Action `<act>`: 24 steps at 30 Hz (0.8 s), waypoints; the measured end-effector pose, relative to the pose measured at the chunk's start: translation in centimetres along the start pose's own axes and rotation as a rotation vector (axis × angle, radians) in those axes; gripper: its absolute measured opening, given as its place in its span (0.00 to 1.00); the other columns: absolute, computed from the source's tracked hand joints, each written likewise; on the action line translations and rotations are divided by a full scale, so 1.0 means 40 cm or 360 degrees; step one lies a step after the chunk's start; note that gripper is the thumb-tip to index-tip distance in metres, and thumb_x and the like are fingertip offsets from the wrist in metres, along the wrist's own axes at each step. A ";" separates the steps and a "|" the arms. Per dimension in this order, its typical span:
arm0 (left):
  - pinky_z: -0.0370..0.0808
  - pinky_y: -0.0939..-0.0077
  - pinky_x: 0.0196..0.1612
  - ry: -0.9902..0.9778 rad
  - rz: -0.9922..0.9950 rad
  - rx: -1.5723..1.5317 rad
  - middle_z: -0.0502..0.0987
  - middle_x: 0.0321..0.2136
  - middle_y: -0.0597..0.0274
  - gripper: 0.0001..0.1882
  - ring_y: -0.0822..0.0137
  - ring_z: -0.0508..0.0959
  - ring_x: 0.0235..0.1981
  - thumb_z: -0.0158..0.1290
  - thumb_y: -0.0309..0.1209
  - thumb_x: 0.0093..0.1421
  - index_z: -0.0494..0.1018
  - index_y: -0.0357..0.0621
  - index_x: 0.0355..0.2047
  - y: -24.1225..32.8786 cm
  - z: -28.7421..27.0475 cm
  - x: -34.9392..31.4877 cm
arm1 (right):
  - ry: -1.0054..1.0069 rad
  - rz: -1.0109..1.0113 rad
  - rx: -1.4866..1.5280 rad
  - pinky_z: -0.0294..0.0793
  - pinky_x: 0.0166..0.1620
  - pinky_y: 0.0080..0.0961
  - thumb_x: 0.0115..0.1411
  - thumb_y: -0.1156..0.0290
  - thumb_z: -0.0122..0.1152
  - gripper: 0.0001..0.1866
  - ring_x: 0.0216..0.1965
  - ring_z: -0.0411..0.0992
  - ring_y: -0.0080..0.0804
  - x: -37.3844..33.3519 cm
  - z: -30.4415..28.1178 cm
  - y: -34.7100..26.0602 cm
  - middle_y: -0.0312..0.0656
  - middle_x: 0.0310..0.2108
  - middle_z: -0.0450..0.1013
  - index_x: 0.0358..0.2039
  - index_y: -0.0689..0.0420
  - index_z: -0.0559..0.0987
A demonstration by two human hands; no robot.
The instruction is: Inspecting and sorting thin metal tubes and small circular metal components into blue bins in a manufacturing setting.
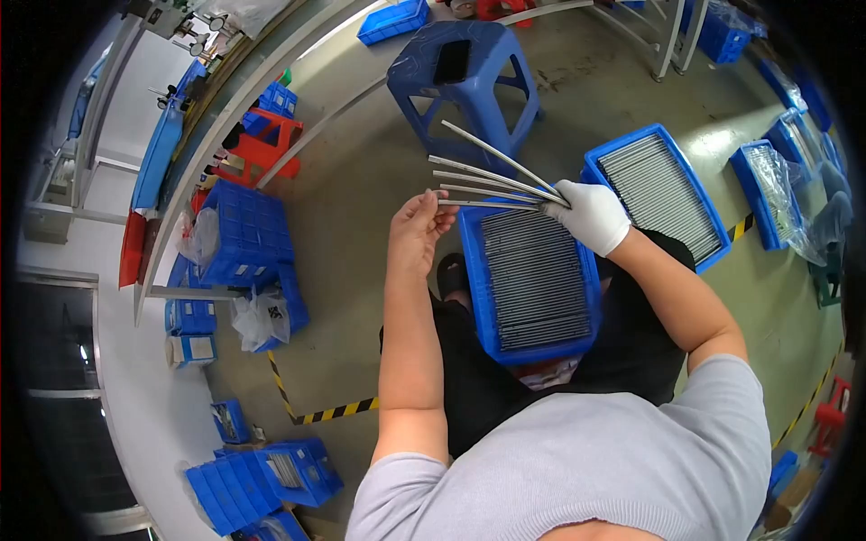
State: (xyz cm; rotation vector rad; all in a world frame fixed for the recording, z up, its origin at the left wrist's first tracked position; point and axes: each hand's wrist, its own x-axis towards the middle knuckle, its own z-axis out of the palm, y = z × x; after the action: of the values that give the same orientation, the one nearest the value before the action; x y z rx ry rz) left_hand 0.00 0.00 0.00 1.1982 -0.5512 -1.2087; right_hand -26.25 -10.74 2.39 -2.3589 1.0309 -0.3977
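Several thin metal rods (496,158) spread like a fan from my right hand (591,218), which wears a white glove and is closed round their right ends. The bare fingers of my left hand (422,230) pinch the left end of the lowest rod. Below the rods, between my knees, stands a blue crate (474,287) lined with a row of similar dark-grey rods (537,279). To the right, a second blue crate (713,256) holds lighter, silvery rods (654,180) laid side by side.
Ahead stands a blue plastic stool (496,54) with a black phone (453,61) on it. Stacked blue crates (244,234) and a red stool (271,149) are at left beside a workbench. A plastic-covered crate (762,194) lies far right. Striped tape (338,416) marks the floor.
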 end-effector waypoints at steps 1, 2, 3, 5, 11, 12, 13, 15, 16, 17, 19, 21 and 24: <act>0.72 0.79 0.37 0.0021 0.0006 0.0026 0.79 0.34 0.56 0.13 0.70 0.77 0.32 0.54 0.35 0.62 0.74 0.38 0.41 0.005 0.007 -0.002 | 0.0004 0.0000 0.0009 0.73 0.31 0.36 0.59 0.57 0.58 0.16 0.26 0.75 0.45 0.000 0.001 0.000 0.48 0.22 0.74 0.29 0.58 0.76; 0.72 0.79 0.37 0.0042 0.0012 0.0052 0.79 0.34 0.56 0.12 0.70 0.77 0.31 0.53 0.34 0.63 0.74 0.38 0.41 0.007 0.010 -0.001 | 0.0009 0.0001 0.0017 0.73 0.31 0.36 0.59 0.56 0.58 0.16 0.25 0.74 0.45 0.001 0.001 0.000 0.48 0.22 0.74 0.29 0.59 0.76; 0.72 0.79 0.37 0.0043 0.0008 0.0050 0.79 0.34 0.56 0.12 0.70 0.77 0.31 0.53 0.34 0.63 0.74 0.38 0.41 0.005 0.015 -0.004 | 0.0005 0.0004 0.0017 0.73 0.31 0.36 0.59 0.56 0.58 0.16 0.25 0.74 0.45 -0.003 0.001 0.001 0.48 0.22 0.74 0.29 0.59 0.76; 0.72 0.79 0.38 0.0010 0.0168 0.0168 0.79 0.36 0.55 0.11 0.70 0.78 0.33 0.53 0.31 0.63 0.73 0.37 0.41 0.000 0.025 -0.007 | 0.0049 -0.0019 -0.0007 0.73 0.32 0.37 0.59 0.56 0.57 0.16 0.26 0.74 0.46 -0.009 0.000 0.007 0.48 0.22 0.74 0.29 0.59 0.76; 0.73 0.79 0.40 -0.0140 0.0140 0.0316 0.79 0.38 0.54 0.10 0.67 0.79 0.36 0.54 0.28 0.61 0.73 0.36 0.41 -0.002 0.051 -0.014 | 0.0011 -0.0001 0.0005 0.72 0.31 0.38 0.59 0.55 0.57 0.17 0.26 0.74 0.46 -0.010 0.013 -0.001 0.47 0.22 0.74 0.28 0.57 0.75; 0.73 0.79 0.40 -0.0142 0.0139 0.0316 0.79 0.38 0.54 0.10 0.67 0.79 0.36 0.54 0.28 0.61 0.73 0.36 0.41 -0.007 0.050 -0.011 | 0.0040 -0.0030 -0.0026 0.72 0.30 0.38 0.58 0.55 0.58 0.17 0.25 0.74 0.46 -0.012 0.014 0.000 0.47 0.21 0.73 0.27 0.57 0.75; 0.73 0.78 0.39 -0.0129 0.0131 0.0349 0.79 0.36 0.54 0.10 0.67 0.79 0.34 0.54 0.29 0.61 0.73 0.35 0.41 -0.011 0.047 -0.008 | 0.0041 -0.0028 -0.0027 0.72 0.30 0.38 0.58 0.55 0.58 0.17 0.25 0.74 0.46 -0.013 0.015 0.004 0.47 0.21 0.73 0.27 0.57 0.75; 0.73 0.78 0.38 -0.0122 0.0119 0.0383 0.80 0.35 0.54 0.11 0.67 0.79 0.33 0.55 0.29 0.61 0.73 0.35 0.40 -0.013 0.046 -0.005 | 0.0153 -0.0144 -0.0118 0.72 0.30 0.38 0.58 0.55 0.58 0.16 0.25 0.74 0.45 -0.015 0.021 0.010 0.46 0.21 0.73 0.27 0.56 0.75; 0.74 0.78 0.37 -0.0090 0.0064 0.0453 0.80 0.33 0.54 0.11 0.67 0.79 0.32 0.55 0.30 0.61 0.73 0.35 0.40 -0.010 0.047 -0.006 | 0.0154 -0.0136 -0.0118 0.72 0.30 0.38 0.58 0.55 0.58 0.16 0.25 0.74 0.45 -0.017 0.018 0.009 0.46 0.21 0.73 0.27 0.56 0.75; 0.74 0.78 0.36 -0.0057 0.0011 0.0523 0.80 0.32 0.54 0.11 0.68 0.79 0.30 0.54 0.30 0.61 0.74 0.35 0.39 -0.007 0.049 -0.007 | 0.0132 -0.0138 -0.0135 0.72 0.31 0.38 0.58 0.55 0.58 0.16 0.25 0.74 0.46 -0.018 0.013 0.006 0.46 0.21 0.74 0.27 0.57 0.75; 0.74 0.78 0.36 -0.0082 0.0056 0.0598 0.79 0.31 0.55 0.11 0.67 0.79 0.30 0.53 0.31 0.62 0.73 0.35 0.39 0.001 0.048 -0.016 | 0.0116 -0.0138 -0.0153 0.72 0.31 0.38 0.58 0.55 0.58 0.16 0.26 0.74 0.46 -0.014 0.006 0.003 0.47 0.22 0.74 0.28 0.57 0.76; 0.73 0.78 0.36 -0.0102 0.0107 0.0673 0.79 0.30 0.56 0.12 0.67 0.79 0.30 0.52 0.32 0.63 0.73 0.35 0.39 0.011 0.036 -0.023 | -0.0190 0.0108 0.0152 0.72 0.34 0.38 0.59 0.56 0.58 0.16 0.28 0.74 0.46 -0.005 0.002 0.002 0.49 0.23 0.74 0.29 0.59 0.77; 0.73 0.77 0.37 0.0133 0.0217 0.0641 0.79 0.30 0.56 0.14 0.66 0.79 0.32 0.52 0.37 0.63 0.74 0.36 0.39 0.037 -0.011 -0.021 | -0.0271 0.0261 0.0196 0.72 0.36 0.37 0.59 0.56 0.57 0.17 0.30 0.74 0.47 -0.005 -0.018 0.003 0.50 0.25 0.75 0.30 0.60 0.78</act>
State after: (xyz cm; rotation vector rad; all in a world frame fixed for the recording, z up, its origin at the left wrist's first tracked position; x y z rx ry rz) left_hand 0.70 0.79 1.40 1.5151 -0.8259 -0.9519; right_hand -26.81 -10.92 2.91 -2.1397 1.0774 -0.1891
